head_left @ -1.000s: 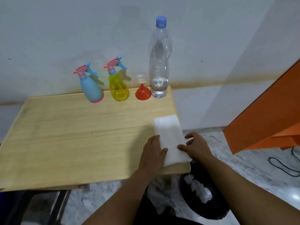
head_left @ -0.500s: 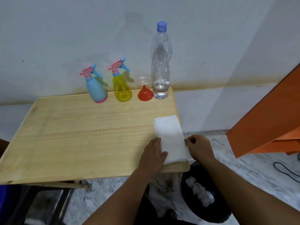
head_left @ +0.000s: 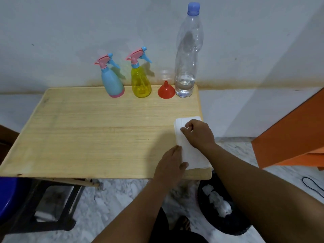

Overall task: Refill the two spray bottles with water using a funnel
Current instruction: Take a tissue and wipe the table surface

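A blue spray bottle (head_left: 112,83) and a yellow spray bottle (head_left: 140,81), both with pink trigger heads, stand at the back of the wooden table (head_left: 87,134). A red funnel (head_left: 166,91) sits mouth down beside them. To its right stands a tall clear water bottle (head_left: 188,53) with a blue cap and a little water at the bottom. A stack of white tissues (head_left: 191,151) lies at the table's right front corner. My left hand (head_left: 171,163) rests flat on the stack's near left edge. My right hand (head_left: 199,134) pinches the top tissue near the far end.
A black bin (head_left: 226,223) with crumpled white tissue stands on the floor below the table's right corner. An orange panel (head_left: 294,134) leans at the right, with a black cable on the floor beyond. A blue object (head_left: 8,193) shows at the left edge.
My right hand has moved from the stack's near right edge up to its far end and now pinches the top tissue. My left hand stays on the stack.
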